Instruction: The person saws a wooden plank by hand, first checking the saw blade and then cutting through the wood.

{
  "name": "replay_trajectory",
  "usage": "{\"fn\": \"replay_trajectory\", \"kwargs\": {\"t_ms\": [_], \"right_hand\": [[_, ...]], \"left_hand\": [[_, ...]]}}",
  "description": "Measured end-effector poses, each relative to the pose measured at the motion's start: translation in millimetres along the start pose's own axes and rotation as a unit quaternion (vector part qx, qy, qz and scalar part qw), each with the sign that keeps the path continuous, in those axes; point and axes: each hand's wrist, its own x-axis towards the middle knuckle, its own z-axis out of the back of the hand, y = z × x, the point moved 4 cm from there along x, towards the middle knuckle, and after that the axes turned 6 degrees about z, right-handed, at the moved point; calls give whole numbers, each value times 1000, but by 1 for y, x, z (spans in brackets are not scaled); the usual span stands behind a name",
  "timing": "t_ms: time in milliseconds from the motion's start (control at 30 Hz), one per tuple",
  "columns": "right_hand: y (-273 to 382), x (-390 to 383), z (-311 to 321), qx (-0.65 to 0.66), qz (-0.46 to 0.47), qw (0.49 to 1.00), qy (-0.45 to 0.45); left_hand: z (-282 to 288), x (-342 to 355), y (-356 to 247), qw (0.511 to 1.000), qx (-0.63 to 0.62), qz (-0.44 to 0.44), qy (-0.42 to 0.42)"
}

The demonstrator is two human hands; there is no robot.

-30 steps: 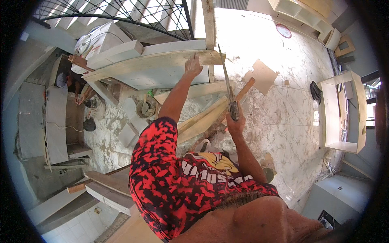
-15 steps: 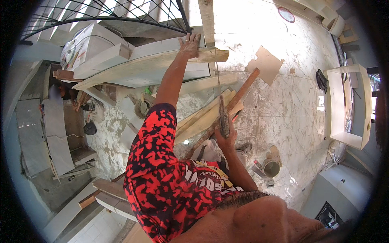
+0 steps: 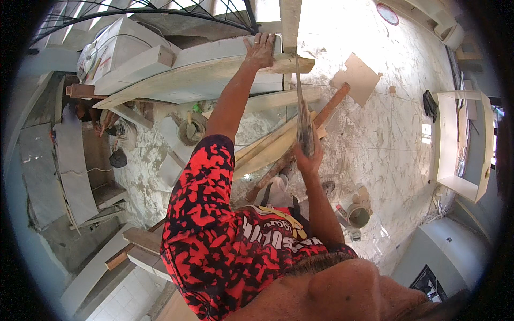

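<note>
A handsaw [image 3: 304,125] is in my right hand [image 3: 309,156], whose fingers are wrapped round its motion-blurred handle. Its thin blade points away from me and crosses the long pale wooden board [image 3: 214,68] near the right end. My left hand [image 3: 260,51] lies on that board just left of the blade, fingers spread and palm down. Under the board is a light grey, box-like support [image 3: 219,52]. How deep the blade sits in the wood I cannot tell.
Loose planks [image 3: 267,147] and a reddish-brown wooden strip [image 3: 333,104] lie below the saw. Buckets [image 3: 358,215] and cardboard [image 3: 360,80] are on the stained tile floor. Another person's hands [image 3: 101,126] show at the far left. A black metal grille [image 3: 160,12] is beyond the board.
My right hand has pushed the saw forward, away from me, so its handle is nearer the board. My left hand stays on the board; the view has shifted slightly.
</note>
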Motion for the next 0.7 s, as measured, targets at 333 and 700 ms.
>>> {"fn": "replay_trajectory", "kwargs": {"t_ms": [333, 700], "right_hand": [[-1, 6, -2, -80, 110, 990, -44], [1, -28, 7, -46, 50, 998, -15]], "left_hand": [[-2, 1, -1, 1000, 15, 18, -7], [-6, 1, 0, 999, 23, 28, 12]]}}
